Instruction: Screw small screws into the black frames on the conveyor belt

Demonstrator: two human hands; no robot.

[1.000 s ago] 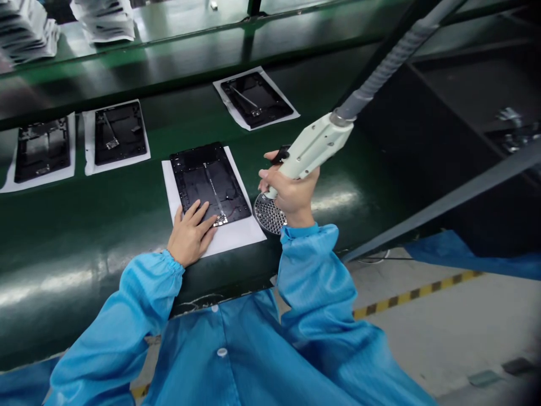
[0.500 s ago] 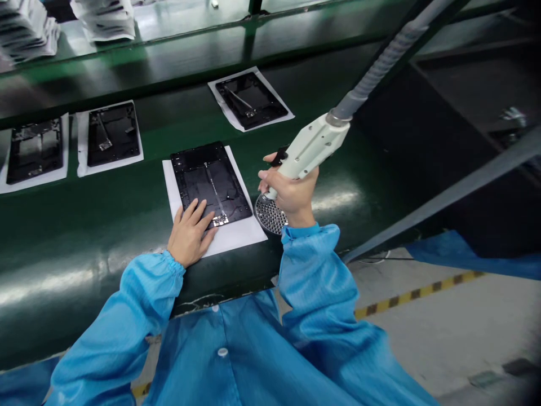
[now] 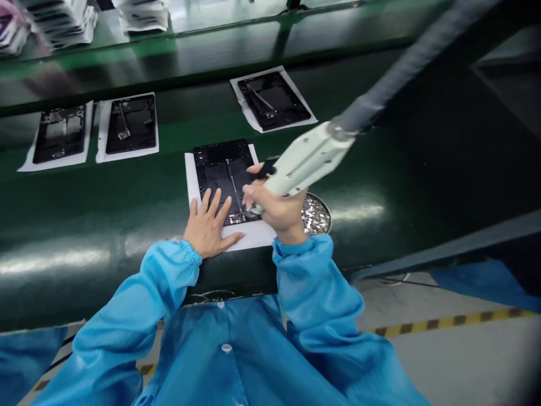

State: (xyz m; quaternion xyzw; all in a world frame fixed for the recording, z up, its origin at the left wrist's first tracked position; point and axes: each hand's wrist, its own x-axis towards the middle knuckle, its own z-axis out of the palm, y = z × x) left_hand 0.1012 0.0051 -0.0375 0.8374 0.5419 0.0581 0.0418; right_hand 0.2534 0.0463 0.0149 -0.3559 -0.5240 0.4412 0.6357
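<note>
My left hand lies with fingers spread on the lower left of a black tablet housing. A thin strip runs down the housing to a small circuit board near its lower edge. White sheet shows under the housing. My right hand is wrapped around a pale green-white power screwdriver on a grey corrugated hose. The driver's tip is over the housing's lower right corner; whether it touches, I cannot tell. A round dish of small metal screws sits just right of my right hand, partly hidden.
Another housing on white sheet lies farther back, and two more, a nearer one and a far-left one, lie to the left on the green belt. Stacks of white-wrapped pieces stand on the back ledge.
My right hand has carried the power screwdriver left, from over the screw dish to the housing's lower right corner. My left hand stays on the housing, fingers more spread. The camera view has shifted.
</note>
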